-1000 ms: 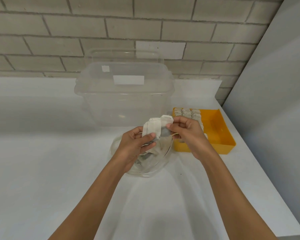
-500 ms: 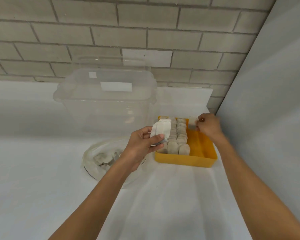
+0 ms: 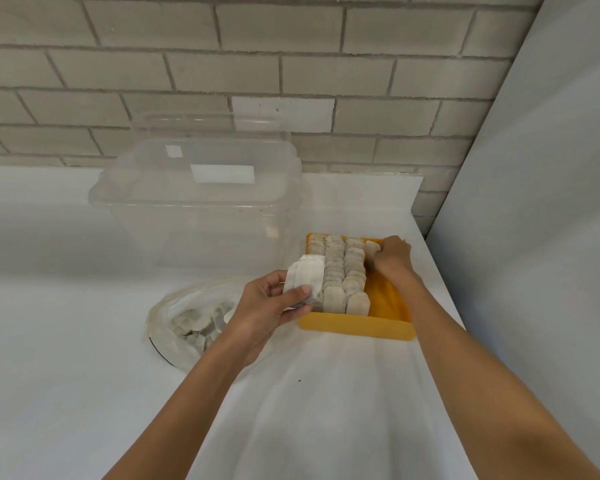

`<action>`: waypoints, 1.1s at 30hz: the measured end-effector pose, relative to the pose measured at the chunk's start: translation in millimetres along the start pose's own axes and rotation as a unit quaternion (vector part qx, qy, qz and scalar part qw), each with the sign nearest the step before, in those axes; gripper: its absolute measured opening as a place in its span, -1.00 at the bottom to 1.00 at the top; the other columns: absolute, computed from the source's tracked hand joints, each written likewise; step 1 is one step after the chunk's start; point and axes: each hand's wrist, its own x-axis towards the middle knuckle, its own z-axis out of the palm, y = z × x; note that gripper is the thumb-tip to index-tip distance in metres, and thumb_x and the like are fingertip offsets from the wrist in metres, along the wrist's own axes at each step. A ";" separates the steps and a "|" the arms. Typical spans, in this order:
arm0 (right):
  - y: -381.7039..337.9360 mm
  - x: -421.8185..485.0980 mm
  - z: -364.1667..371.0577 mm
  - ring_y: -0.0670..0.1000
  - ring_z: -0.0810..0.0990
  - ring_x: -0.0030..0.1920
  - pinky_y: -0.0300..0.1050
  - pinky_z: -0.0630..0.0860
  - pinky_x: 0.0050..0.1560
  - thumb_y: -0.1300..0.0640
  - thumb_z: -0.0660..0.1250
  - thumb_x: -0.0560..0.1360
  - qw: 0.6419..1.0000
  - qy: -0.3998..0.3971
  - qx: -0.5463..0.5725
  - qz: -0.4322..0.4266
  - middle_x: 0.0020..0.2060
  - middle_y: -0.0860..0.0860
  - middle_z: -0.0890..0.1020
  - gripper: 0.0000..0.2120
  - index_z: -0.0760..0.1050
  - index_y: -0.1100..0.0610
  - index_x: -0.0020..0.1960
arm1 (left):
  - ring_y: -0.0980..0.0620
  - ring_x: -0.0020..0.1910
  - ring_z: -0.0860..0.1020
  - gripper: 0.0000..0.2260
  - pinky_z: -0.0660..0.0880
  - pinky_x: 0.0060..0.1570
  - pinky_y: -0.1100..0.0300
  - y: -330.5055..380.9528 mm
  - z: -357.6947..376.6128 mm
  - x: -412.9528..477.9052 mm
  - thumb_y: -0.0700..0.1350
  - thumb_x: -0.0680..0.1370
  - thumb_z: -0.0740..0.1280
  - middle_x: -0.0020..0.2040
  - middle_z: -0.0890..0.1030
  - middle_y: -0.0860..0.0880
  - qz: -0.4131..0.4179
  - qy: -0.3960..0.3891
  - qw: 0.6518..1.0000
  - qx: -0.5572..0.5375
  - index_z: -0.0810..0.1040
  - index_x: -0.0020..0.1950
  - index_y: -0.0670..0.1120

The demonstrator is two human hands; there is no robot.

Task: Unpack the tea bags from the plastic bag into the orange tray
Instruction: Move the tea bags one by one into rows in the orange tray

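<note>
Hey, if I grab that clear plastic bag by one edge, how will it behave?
Likely floppy: the plastic bag lies slumped and crumpled on the table. Probably light, holding only a few tea bags, which may slide out.

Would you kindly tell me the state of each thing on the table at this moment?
Orange tray: three rows of tea bags filled, fourth barely begun.
Plastic bag: lying open, loose tea bags inside.
Clear container: lid on, looks empty.
Left hand: grips a stack of tea bags.
Right hand: pinches single tea bag at the tray's far right.
</note>
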 end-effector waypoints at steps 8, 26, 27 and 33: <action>-0.8 -1.4 2.4 0.22 0.43 0.25 0.04 0.44 0.20 0.27 0.14 0.59 0.999 0.042 0.010 0.000 0.26 0.27 0.42 -0.69 0.32 0.32 0.32 | -0.01 -0.07 0.64 -0.75 0.61 -0.09 0.24 -3.7 -0.4 2.3 -0.29 0.46 0.42 -0.01 0.67 -0.20 -0.002 -0.002 1.000 -0.005 0.57 0.13 -0.24; 3.0 -4.7 -17.4 0.13 0.54 0.13 -0.21 0.39 -0.02 0.38 0.19 0.53 0.997 0.055 -0.015 -0.053 0.15 0.17 0.55 -0.75 0.55 0.28 0.13 | 0.03 -0.11 0.66 -0.74 0.61 -0.12 0.25 -11.0 24.8 25.7 -0.29 0.47 0.42 -0.04 0.67 -0.14 -0.024 -0.041 0.999 0.007 0.57 0.15 -0.25; 4.2 -4.0 -19.9 0.12 0.54 0.11 -0.21 0.39 -0.04 0.38 0.20 0.52 0.997 0.048 -0.019 -0.053 0.14 0.17 0.56 -0.76 0.56 0.27 0.12 | 0.02 -0.10 0.65 -0.73 0.62 -0.11 0.24 -10.4 27.8 29.3 -0.29 0.47 0.42 -0.03 0.66 -0.15 -0.027 -0.042 0.999 0.008 0.57 0.16 -0.26; -2.3 -22.8 -50.0 0.11 0.66 -0.08 -0.13 0.59 -0.02 0.28 0.25 0.53 0.987 0.018 0.044 -0.153 -0.08 0.12 0.68 -0.82 0.64 0.20 -0.02 | 0.01 -0.09 0.65 -0.75 0.62 -0.06 0.20 -8.4 49.5 51.0 -0.28 0.47 0.43 -0.03 0.66 -0.13 -0.033 -0.031 0.999 0.020 0.57 0.13 -0.27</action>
